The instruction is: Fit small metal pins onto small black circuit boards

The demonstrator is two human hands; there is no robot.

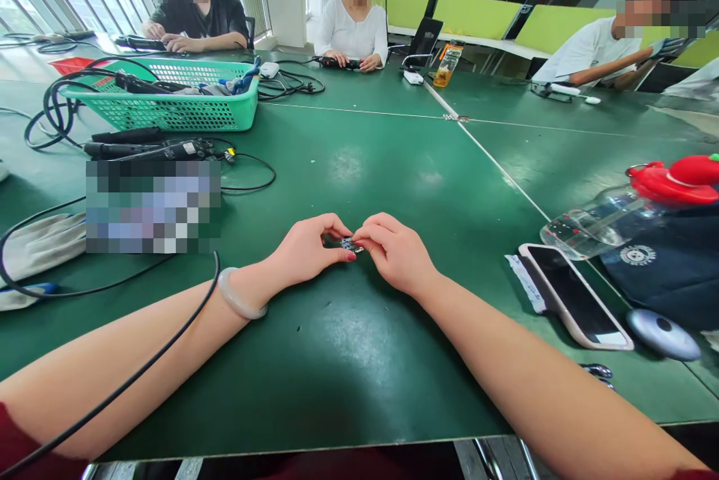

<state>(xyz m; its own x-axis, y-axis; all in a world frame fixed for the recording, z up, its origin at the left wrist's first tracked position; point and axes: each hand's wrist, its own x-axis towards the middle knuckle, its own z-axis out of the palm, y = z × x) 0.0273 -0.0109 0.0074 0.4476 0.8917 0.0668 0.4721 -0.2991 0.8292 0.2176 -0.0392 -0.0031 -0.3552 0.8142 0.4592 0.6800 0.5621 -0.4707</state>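
Both hands meet over the middle of the green table (314, 375). A small dark and silvery piece (349, 245), too small to name, sits between the fingertips. From the left, my left hand (308, 244) pinches it between thumb and fingers; a pale bangle (241, 294) circles that wrist. My right hand (396, 249) is closed with its fingertips on the piece's right side. Fingers cover much of the piece.
To the left lie a green basket (185, 111) of cables and tools, gloves (48, 244) and a black cable crossing my left forearm. On the right are a phone (576, 296), a clear bottle (604, 222) with a red lid and an oval grey-blue object (663, 334). Several people sit beyond.
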